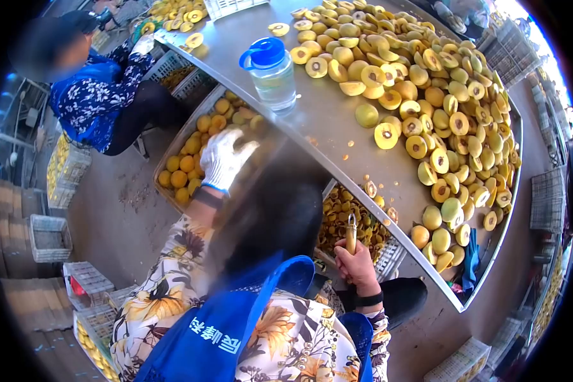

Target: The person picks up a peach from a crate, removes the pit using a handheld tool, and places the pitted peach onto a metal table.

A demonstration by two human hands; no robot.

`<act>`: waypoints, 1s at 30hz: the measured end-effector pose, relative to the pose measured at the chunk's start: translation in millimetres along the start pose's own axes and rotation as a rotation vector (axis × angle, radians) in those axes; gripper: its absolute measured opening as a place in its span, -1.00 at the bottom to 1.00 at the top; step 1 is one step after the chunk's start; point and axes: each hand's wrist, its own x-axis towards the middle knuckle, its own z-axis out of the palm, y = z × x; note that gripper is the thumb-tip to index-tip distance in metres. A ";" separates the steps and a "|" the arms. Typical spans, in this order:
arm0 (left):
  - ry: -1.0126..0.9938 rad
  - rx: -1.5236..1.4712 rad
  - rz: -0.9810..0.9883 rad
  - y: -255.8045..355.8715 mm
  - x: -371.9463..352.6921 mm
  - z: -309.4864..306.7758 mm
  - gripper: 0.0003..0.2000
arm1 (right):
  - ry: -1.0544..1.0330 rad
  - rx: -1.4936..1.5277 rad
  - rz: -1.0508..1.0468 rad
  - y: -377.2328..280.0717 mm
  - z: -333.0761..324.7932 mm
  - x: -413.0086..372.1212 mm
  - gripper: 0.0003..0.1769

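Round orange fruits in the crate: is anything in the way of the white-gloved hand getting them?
Nothing visible is. The white-gloved left hand is right above the round orange fruits in the shallow crate, with its fingers spread. The edge of the grey metal table passes beside the hand, not across it.

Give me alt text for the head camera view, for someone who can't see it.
Seen from above, a person in a floral shirt and blue apron reaches a white-gloved left hand over a crate of whole yellow fruit while the right hand grips a wooden-handled tool. Halved fruit and a blue-lidded bottle sit on the metal table.
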 end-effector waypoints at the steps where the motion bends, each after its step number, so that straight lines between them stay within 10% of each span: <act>1: 0.124 0.039 0.154 12.6 7.1 -2.0 -0.64 | 0.045 -0.039 -0.031 1.9 1.3 4.6 -0.82; 5: -0.144 -0.352 0.312 114.9 49.5 34.8 -0.60 | 0.170 -0.165 -0.173 2.5 3.4 8.4 -0.84; 10: -0.454 -0.086 0.592 227.6 88.4 129.8 -0.50 | 0.281 -0.252 -0.259 -4.3 -4.7 -4.9 -0.79; 14: -0.572 -0.172 0.369 247.8 87.9 166.3 -0.42 | 0.371 -0.121 -0.165 -15.3 -7.4 -24.6 -0.78; 15: -0.603 -0.234 0.349 248.9 85.2 165.8 -0.40 | 0.488 -0.264 -0.417 6.8 -17.0 -11.1 -0.76; 22: -0.479 -0.564 0.976 191.6 23.8 68.1 -0.17 | 0.452 0.143 -0.523 -59.5 -30.9 -4.8 -0.65; 26: -0.507 -0.806 0.844 171.1 -0.7 30.4 -0.26 | 0.283 0.194 -0.714 -72.3 -10.3 -4.0 -0.73; 30: -0.789 -1.788 -0.252 178.5 -51.4 18.9 -0.39 | 0.477 0.329 -0.812 -56.4 30.0 11.3 -0.84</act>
